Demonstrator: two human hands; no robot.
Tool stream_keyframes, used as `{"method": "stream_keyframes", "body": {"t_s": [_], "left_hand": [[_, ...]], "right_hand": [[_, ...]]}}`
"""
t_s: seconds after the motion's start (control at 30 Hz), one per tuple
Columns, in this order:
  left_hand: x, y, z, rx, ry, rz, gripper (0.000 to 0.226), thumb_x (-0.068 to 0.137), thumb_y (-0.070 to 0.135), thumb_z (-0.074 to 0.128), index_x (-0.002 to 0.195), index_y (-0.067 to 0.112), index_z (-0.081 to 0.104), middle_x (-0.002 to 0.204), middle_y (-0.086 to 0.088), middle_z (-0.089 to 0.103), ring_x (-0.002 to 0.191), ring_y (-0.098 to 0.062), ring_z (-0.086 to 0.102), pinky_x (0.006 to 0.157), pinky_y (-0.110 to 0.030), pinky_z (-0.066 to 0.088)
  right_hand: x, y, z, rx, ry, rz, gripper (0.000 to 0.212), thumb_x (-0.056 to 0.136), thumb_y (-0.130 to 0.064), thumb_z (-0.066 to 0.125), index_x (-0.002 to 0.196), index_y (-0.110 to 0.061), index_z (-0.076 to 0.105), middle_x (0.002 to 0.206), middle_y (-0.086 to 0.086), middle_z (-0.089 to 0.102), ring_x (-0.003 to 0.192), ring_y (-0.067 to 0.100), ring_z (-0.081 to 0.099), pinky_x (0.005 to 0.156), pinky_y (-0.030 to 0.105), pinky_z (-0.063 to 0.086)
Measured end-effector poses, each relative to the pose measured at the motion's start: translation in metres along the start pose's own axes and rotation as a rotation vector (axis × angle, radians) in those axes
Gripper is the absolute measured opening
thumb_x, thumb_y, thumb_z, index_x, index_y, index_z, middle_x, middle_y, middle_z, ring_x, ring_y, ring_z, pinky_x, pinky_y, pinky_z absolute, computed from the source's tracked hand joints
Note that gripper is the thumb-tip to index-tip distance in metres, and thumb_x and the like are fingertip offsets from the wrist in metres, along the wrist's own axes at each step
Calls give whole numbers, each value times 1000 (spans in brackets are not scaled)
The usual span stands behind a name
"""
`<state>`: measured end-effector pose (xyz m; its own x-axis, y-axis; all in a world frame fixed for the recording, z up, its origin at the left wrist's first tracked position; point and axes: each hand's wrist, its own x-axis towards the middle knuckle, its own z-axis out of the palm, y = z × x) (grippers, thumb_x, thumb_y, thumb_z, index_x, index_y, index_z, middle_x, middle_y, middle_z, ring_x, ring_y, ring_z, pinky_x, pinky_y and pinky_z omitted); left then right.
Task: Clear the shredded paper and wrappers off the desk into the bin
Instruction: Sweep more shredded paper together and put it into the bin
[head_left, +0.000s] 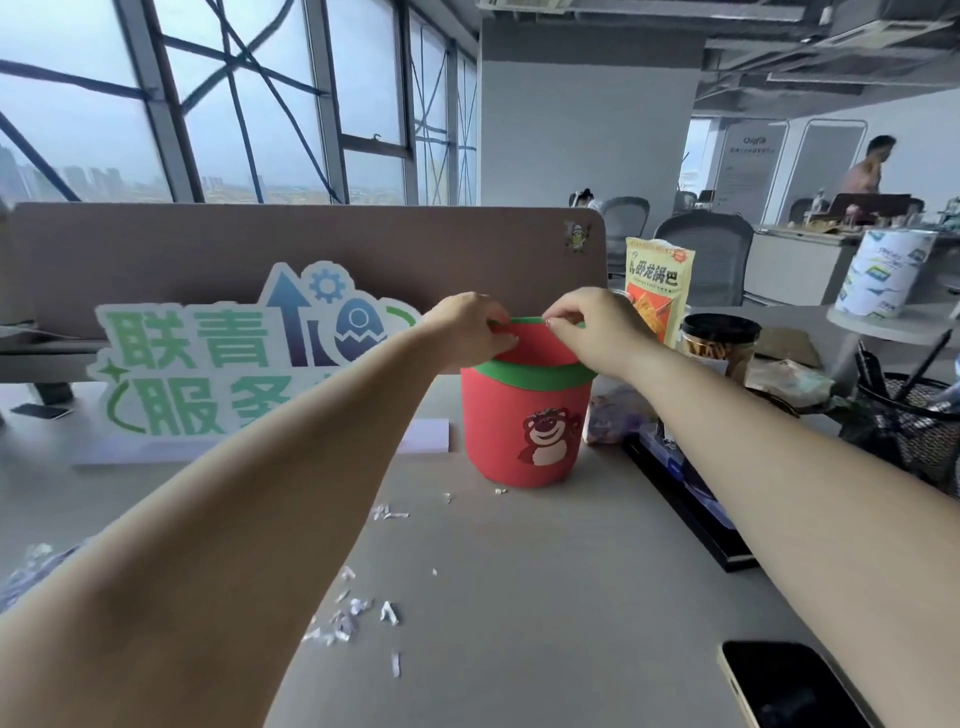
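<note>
Shredded paper (348, 618): strewn in small white bits over the near desk (571, 597), thickest just beside the left forearm, with a few strays close to the foot of the bin (524, 426). None of it gathered yet.

Red bin with a green band and a bear picture, upright at mid-desk, in front of the divider (311, 244). Lid (535, 340) tipped up above the rim, pinched at its edge from both sides: left hand (467, 327) curled on the left part, right hand (587, 332) with fingertips closed on the right part. Nothing else held in either.

Judged as the opening step: getting the bin open before any collecting. Next, probably: lifting the lid free and setting it aside, then sweeping or pinching the scraps together and dropping them in. Fiddly work, with bits so light and small, likely to scatter or cling.

Crumpled wrapper (610, 415) against or just beside the bin's right flank; too blurred to tell which. Another crinkled heap (26, 571) at the far left edge, unclear whether wrapper.

Further out: green-lettered sign (234, 364) to the left, yellow snack bag (657, 286) and lidded jar (719, 348) behind on the right, mesh pen holder (914, 431) at the right edge, phone (795, 686) lying dark near the bottom corner.
</note>
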<state>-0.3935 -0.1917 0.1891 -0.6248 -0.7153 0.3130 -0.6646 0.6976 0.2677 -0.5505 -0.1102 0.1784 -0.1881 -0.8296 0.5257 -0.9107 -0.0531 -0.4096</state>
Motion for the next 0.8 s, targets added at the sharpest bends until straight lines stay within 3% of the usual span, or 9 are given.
{"method": "stream_keyframes", "body": {"t_s": [0.13,0.23,0.33,0.43,0.57,0.67,0.8], "left_hand": [[-57,-7,-20,-96,101,-55,33,87,33,58,117,20,63,116,-4,64,92,-23,62,76,-25,44],[-108,-25,-11,-82,133,-97,29,87,35,58,114,26,64,124,-3,60,106,-25,59,82,-28,45],[-158,-50,15,-38,31,-168,36,86,41,58,118,25,61,133,-3,56,118,-26,54,97,-36,46],[-200,-66,41,25,-134,-204,52,87,49,54,133,26,47,148,-4,40,132,-27,42,109,-40,36],[-237,-81,69,126,-311,-253,72,88,63,37,148,32,13,160,-2,-5,148,-26,0,119,-44,5],[-247,-95,90,147,-351,-295,75,87,68,28,149,33,3,159,-1,-13,148,-22,-9,120,-44,-3],[-244,-110,106,160,-264,-298,75,85,72,20,147,39,-8,157,6,-19,145,-15,-18,120,-42,-8]], "right_hand": [[-36,-27,3,54,76,-72,20,87,-17,53,99,-17,69,106,3,64,93,17,59,84,30,46],[-73,-45,21,108,52,-80,20,86,-13,54,100,-15,68,103,2,64,90,14,57,84,28,46],[-111,-51,49,151,-75,-4,21,85,-13,57,103,-15,67,101,1,62,92,17,58,88,35,49],[-140,-46,79,67,-264,76,32,85,-24,59,115,-18,61,123,4,61,113,23,58,97,36,46],[-167,-38,113,-18,-470,163,65,87,-41,55,141,-12,32,153,8,28,141,23,26,117,36,24],[-172,-30,133,-107,-525,183,79,89,-49,47,146,-7,12,159,8,5,147,22,4,120,34,6],[-162,-22,150,-143,-514,231,83,90,-55,39,147,-9,1,159,7,-4,147,22,-4,121,37,3]]}}
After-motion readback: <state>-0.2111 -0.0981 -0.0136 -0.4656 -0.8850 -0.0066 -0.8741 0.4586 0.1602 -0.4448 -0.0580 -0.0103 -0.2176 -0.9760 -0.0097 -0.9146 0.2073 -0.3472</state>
